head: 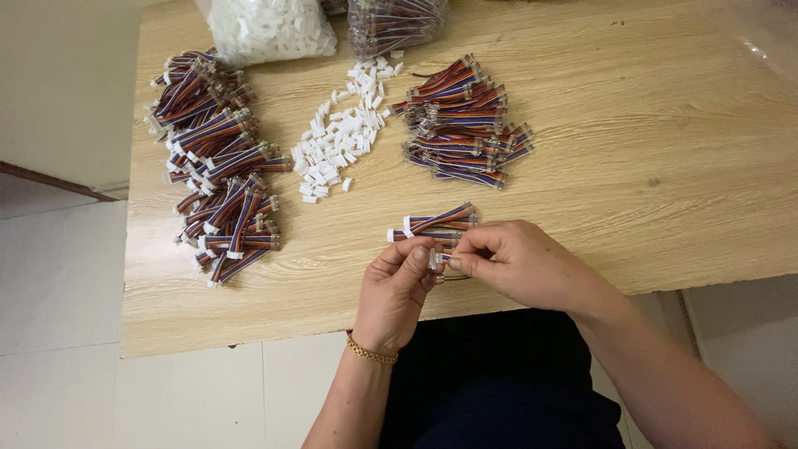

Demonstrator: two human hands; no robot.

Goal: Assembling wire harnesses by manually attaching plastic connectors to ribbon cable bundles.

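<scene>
On the wooden table [632, 166] we saw a big heap of striped wire bundles [218, 158] at nine o'clock, loose white connectors [341, 137] near the middle, another wire pile [465, 125] just right of them, and two clear bags [266, 27] at twelve o'clock.

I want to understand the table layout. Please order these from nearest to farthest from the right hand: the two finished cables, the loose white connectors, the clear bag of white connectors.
1. two finished cables, just above the right hand
2. loose white connectors, centre
3. clear bag of white connectors, far edge
</scene>
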